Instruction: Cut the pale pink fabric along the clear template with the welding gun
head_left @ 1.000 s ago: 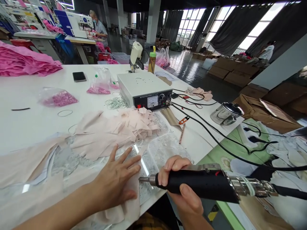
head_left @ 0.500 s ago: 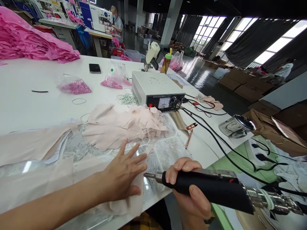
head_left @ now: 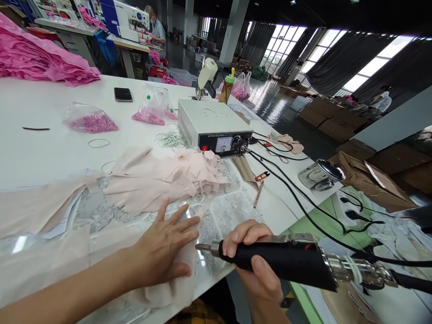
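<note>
My left hand (head_left: 168, 243) lies flat with fingers spread on a pale pink fabric piece (head_left: 184, 281), near its right edge. My right hand (head_left: 251, 256) is wrapped round a black handheld ultrasonic welder (head_left: 280, 263) with a metal tip. That tip points left, close to the fabric edge and my left fingers; whether it touches cannot be made out. Under the fabric is a clear, scuffed sheet (head_left: 229, 209). Beyond my left hand sits a heap of pale pink fabric pieces (head_left: 162, 177). Another pale pink piece (head_left: 37, 204) lies to the left.
A white control box (head_left: 216, 128) stands behind the heap, with black cables (head_left: 297, 191) running right. Pink-filled bags (head_left: 92, 119), a phone (head_left: 123, 94), orange thread snips (head_left: 262, 176) and a lidded metal cup (head_left: 320, 175) are on the table. A person (head_left: 158, 33) sits by a sewing machine.
The view has turned slightly right, so the scene appears shifted left. Both hands keep nearly the same place relative to the fabric, and the welder is still held.
</note>
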The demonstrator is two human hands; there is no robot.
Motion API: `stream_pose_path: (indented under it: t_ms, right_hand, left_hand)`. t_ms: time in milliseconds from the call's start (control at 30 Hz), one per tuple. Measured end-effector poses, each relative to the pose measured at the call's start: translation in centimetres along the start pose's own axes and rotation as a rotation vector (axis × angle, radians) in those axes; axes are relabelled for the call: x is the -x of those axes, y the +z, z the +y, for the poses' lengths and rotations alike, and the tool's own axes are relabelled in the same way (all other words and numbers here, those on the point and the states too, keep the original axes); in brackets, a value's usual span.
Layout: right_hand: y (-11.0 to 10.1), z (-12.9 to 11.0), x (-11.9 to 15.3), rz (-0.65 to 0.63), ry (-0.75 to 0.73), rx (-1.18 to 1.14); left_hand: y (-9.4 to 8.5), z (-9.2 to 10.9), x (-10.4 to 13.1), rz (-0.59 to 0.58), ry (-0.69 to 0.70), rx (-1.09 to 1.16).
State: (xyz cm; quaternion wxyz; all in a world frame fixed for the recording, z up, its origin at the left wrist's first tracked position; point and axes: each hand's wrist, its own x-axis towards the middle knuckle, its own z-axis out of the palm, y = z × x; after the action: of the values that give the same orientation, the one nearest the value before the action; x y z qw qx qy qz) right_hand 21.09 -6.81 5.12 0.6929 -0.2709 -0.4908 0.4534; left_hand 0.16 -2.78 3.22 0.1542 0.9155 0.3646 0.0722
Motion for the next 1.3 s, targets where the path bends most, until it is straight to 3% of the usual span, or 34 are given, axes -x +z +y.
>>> stream_pose_path:
  t_ms: [667, 1033, 1167, 1300]
  right_hand:
    - [-0.2, 0.6, -0.3, 0.097, -0.063, 0.011]
    - [-0.2, 1.0, -0.6, 0.029, -0.038, -0.040]
    - [-0.4, 1.3, -0.8, 0.002, -0.058, -0.033]
    - [-0.8, 1.7, -1.4, 0.053, -0.108, -0.061]
  left_hand:
    - [0.2, 0.2, 0.0, 0.022, -0.009, -0.012]
    - [0.3, -0.1, 0.1, -0.008, 0.003, -0.039]
    - [0.9, -0.4, 0.3, 0.059, 0.008, -0.099]
    - [1.3, -0.8, 0.3, 0.117, 0.038, -0.147]
